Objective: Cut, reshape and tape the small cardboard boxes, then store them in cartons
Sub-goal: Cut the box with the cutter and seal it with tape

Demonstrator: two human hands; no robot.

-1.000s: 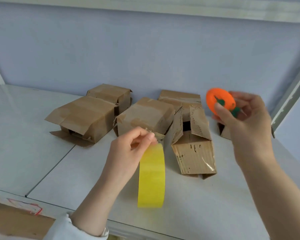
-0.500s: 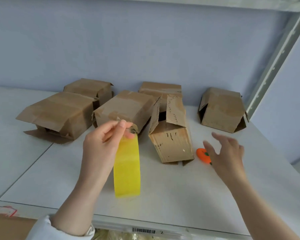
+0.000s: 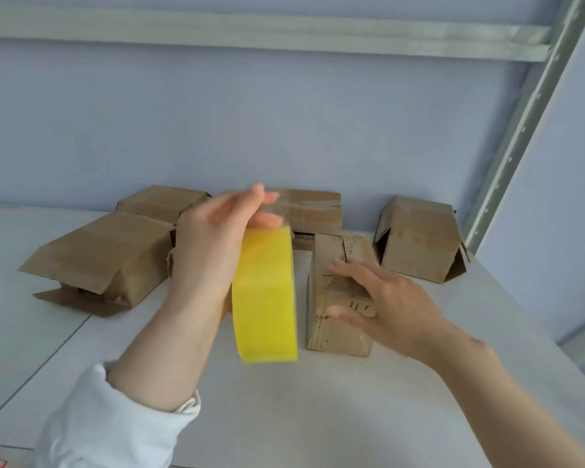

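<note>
Hidden: the left hand (image 3: 210, 244) and the yellow tape roll (image 3: 265, 292) cover whatever stands behind them, and only a ragged cardboard edge shows beside the wrist.
Cut off: the right forearm runs out at the lower right corner, and the white sleeve (image 3: 115, 423) at the bottom edge.
Blur: the left fingertips (image 3: 260, 194) are smeared, so the hold reads only roughly.
Left grip: thumb and fingers appear to pinch the top of the roll, which hangs on edge above the shelf.
Right grip: the right hand (image 3: 389, 305) is spread, fingers straight, holding nothing; it lies over the front box (image 3: 331, 336), contact unclear.
Boxes: the front box stands just right of the roll; the taped box (image 3: 313, 211) is behind it, the flap-open box (image 3: 419, 241) to the right, the large box (image 3: 98, 261) and the rear box (image 3: 163, 201) to the left.
Surface: a pale shelf board (image 3: 318, 417) with a seam at left.
Room: a lilac wall (image 3: 284, 130), a grey beam (image 3: 250, 32) above, and a perforated upright (image 3: 527, 113) at right.
</note>
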